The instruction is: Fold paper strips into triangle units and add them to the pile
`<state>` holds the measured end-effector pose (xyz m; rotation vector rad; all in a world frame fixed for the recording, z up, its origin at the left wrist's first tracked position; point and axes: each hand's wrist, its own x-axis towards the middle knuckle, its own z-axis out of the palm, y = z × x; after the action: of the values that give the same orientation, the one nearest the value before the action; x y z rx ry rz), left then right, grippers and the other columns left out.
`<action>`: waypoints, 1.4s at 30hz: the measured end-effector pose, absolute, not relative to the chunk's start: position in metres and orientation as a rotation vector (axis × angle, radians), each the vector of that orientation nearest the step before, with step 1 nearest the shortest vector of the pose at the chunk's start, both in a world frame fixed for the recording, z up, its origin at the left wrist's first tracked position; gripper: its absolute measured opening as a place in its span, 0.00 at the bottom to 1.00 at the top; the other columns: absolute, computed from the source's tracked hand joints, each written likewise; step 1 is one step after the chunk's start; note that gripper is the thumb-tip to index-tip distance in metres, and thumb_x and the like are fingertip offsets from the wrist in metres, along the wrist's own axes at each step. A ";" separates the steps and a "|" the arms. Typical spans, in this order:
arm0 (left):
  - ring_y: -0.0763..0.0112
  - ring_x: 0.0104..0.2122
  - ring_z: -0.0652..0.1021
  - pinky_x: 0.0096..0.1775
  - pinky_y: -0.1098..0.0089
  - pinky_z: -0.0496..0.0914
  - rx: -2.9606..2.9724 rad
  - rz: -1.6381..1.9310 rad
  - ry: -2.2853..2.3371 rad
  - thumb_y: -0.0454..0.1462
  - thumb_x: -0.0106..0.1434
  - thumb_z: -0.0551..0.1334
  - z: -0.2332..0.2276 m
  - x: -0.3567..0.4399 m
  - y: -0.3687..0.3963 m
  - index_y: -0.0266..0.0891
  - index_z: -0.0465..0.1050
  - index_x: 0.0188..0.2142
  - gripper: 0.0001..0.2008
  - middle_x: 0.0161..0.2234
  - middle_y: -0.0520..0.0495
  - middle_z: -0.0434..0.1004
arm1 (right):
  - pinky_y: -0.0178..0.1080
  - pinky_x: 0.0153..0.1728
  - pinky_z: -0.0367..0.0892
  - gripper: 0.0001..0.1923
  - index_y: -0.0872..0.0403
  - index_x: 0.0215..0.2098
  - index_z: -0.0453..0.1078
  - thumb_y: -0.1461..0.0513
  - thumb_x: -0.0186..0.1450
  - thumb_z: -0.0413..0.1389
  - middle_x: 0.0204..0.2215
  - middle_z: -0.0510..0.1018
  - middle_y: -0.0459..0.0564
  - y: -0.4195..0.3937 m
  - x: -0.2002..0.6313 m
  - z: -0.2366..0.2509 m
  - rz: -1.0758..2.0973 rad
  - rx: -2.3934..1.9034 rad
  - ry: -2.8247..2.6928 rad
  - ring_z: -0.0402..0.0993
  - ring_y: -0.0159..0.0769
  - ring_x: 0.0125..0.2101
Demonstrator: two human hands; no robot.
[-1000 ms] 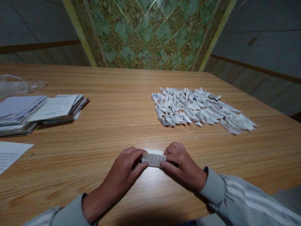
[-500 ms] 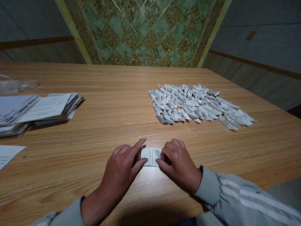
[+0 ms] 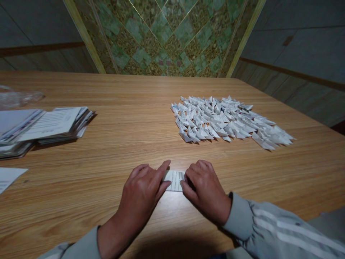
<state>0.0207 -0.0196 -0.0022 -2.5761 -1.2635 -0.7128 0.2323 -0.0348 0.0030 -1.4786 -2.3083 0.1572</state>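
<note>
A small folded piece of printed paper (image 3: 174, 181) lies near the table's front edge, between my two hands. My left hand (image 3: 144, 190) grips its left end, the thumb on top and the index finger raised along the far side. At the right end, my right hand (image 3: 203, 187) pinches the paper between thumb and curled fingers. Both ends of the paper are hidden under my fingers. Beyond my right hand, many small folded paper boats (image 3: 215, 118) stand crowded together.
Stacked printed papers (image 3: 54, 124) lie on the left, with a single white sheet (image 3: 10, 178) nearer me. Clear crumpled plastic (image 3: 20, 98) rests behind the stack. The wooden table (image 3: 129, 97) reaches back to a green tiled wall (image 3: 172, 39).
My left hand has shifted slightly to the right and covers a bit more of the paper's left end. The right hand stays almost in place.
</note>
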 end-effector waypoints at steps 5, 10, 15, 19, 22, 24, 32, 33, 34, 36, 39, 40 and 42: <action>0.58 0.32 0.76 0.43 0.55 0.70 -2.576 -0.678 -1.259 0.38 0.71 0.57 -0.004 0.022 -0.021 0.37 0.69 0.53 0.14 0.31 0.45 0.78 | 0.45 0.46 0.56 0.07 0.53 0.29 0.67 0.64 0.65 0.58 0.30 0.74 0.49 -0.036 0.228 0.003 0.094 -1.521 -2.325 0.66 0.42 0.36; 0.57 0.33 0.73 0.40 0.56 0.68 -2.623 -0.635 -1.268 0.35 0.68 0.60 -0.005 0.023 -0.022 0.38 0.71 0.46 0.07 0.31 0.46 0.75 | 0.46 0.44 0.57 0.06 0.53 0.34 0.65 0.64 0.63 0.59 0.31 0.74 0.50 -0.039 0.226 0.001 0.063 -1.572 -2.283 0.66 0.44 0.36; 0.59 0.34 0.69 0.40 0.59 0.65 -2.752 -0.632 -1.090 0.33 0.69 0.60 -0.001 0.026 -0.020 0.39 0.73 0.37 0.04 0.32 0.46 0.72 | 0.47 0.47 0.57 0.12 0.55 0.45 0.65 0.67 0.63 0.58 0.36 0.75 0.51 -0.040 0.226 -0.005 0.069 -1.509 -2.242 0.67 0.45 0.38; 0.62 0.33 0.69 0.38 0.61 0.65 -2.861 -0.641 -0.871 0.34 0.71 0.57 -0.002 0.027 -0.019 0.39 0.74 0.43 0.07 0.32 0.46 0.72 | 0.48 0.48 0.58 0.18 0.56 0.52 0.63 0.67 0.64 0.58 0.40 0.76 0.52 -0.040 0.226 -0.008 0.062 -1.466 -2.215 0.68 0.45 0.40; 0.63 0.32 0.69 0.36 0.62 0.65 -2.926 -0.559 -0.771 0.34 0.72 0.55 -0.002 0.023 -0.019 0.38 0.73 0.49 0.11 0.33 0.46 0.72 | 0.48 0.48 0.58 0.16 0.55 0.49 0.64 0.67 0.63 0.58 0.40 0.76 0.51 -0.040 0.225 -0.009 0.082 -1.487 -2.218 0.68 0.45 0.40; 0.63 0.34 0.71 0.38 0.61 0.67 -2.941 -0.481 -0.709 0.33 0.72 0.54 -0.001 0.018 -0.020 0.38 0.70 0.55 0.14 0.35 0.46 0.74 | 0.48 0.49 0.58 0.14 0.54 0.47 0.64 0.68 0.63 0.57 0.40 0.76 0.51 -0.040 0.225 -0.008 0.118 -1.506 -2.220 0.68 0.44 0.40; 0.60 0.48 0.76 0.52 0.57 0.67 -2.909 -0.437 -0.737 0.32 0.72 0.51 0.004 -0.004 -0.031 0.48 0.69 0.59 0.20 0.53 0.45 0.78 | 0.46 0.50 0.57 0.13 0.53 0.45 0.65 0.69 0.62 0.57 0.37 0.76 0.48 -0.039 0.226 -0.005 0.226 -1.530 -2.181 0.69 0.42 0.40; 0.61 0.48 0.76 0.52 0.58 0.68 -2.904 -0.479 -0.758 0.31 0.72 0.50 0.003 -0.005 -0.032 0.48 0.70 0.58 0.20 0.53 0.46 0.78 | 0.46 0.49 0.57 0.12 0.53 0.44 0.66 0.69 0.62 0.57 0.37 0.76 0.48 -0.039 0.226 -0.004 0.222 -1.535 -2.183 0.69 0.42 0.40; 0.62 0.48 0.76 0.51 0.59 0.70 -2.896 -0.524 -0.774 0.31 0.73 0.50 0.001 -0.006 -0.033 0.48 0.71 0.57 0.20 0.52 0.47 0.79 | 0.45 0.49 0.57 0.10 0.53 0.42 0.66 0.68 0.63 0.57 0.36 0.76 0.48 -0.039 0.226 -0.004 0.216 -1.542 -2.191 0.69 0.42 0.39; 0.63 0.50 0.76 0.50 0.62 0.71 -2.871 -0.605 -0.775 0.31 0.73 0.49 -0.004 -0.009 -0.034 0.46 0.71 0.57 0.20 0.53 0.48 0.79 | 0.45 0.48 0.56 0.08 0.52 0.40 0.67 0.68 0.63 0.57 0.35 0.76 0.47 -0.039 0.226 -0.003 0.212 -1.558 -2.213 0.69 0.42 0.39; 0.64 0.53 0.76 0.51 0.62 0.72 -2.846 -0.631 -0.763 0.30 0.74 0.47 -0.007 -0.014 -0.035 0.44 0.70 0.59 0.21 0.55 0.48 0.79 | 0.43 0.47 0.56 0.07 0.52 0.40 0.68 0.69 0.64 0.56 0.34 0.77 0.47 -0.034 0.226 -0.002 0.234 -1.601 -2.215 0.70 0.41 0.38; 0.64 0.53 0.76 0.51 0.62 0.73 -2.854 -0.622 -0.753 0.30 0.74 0.47 -0.007 -0.016 -0.034 0.44 0.70 0.59 0.21 0.55 0.49 0.79 | 0.43 0.47 0.56 0.08 0.53 0.40 0.69 0.69 0.64 0.56 0.33 0.78 0.47 -0.031 0.226 -0.002 0.240 -1.619 -2.211 0.71 0.40 0.37; 0.63 0.52 0.77 0.50 0.61 0.74 -2.893 -0.605 -0.736 0.30 0.73 0.48 -0.004 -0.017 -0.033 0.45 0.70 0.59 0.21 0.55 0.48 0.79 | 0.42 0.46 0.55 0.08 0.53 0.40 0.69 0.70 0.64 0.55 0.31 0.79 0.47 -0.023 0.227 -0.001 0.248 -1.656 -2.218 0.72 0.40 0.36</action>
<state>-0.0171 -0.0327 -0.0038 -2.8928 -0.7359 -0.6048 0.2272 -0.0227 -0.0010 -1.6563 -2.2183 0.2481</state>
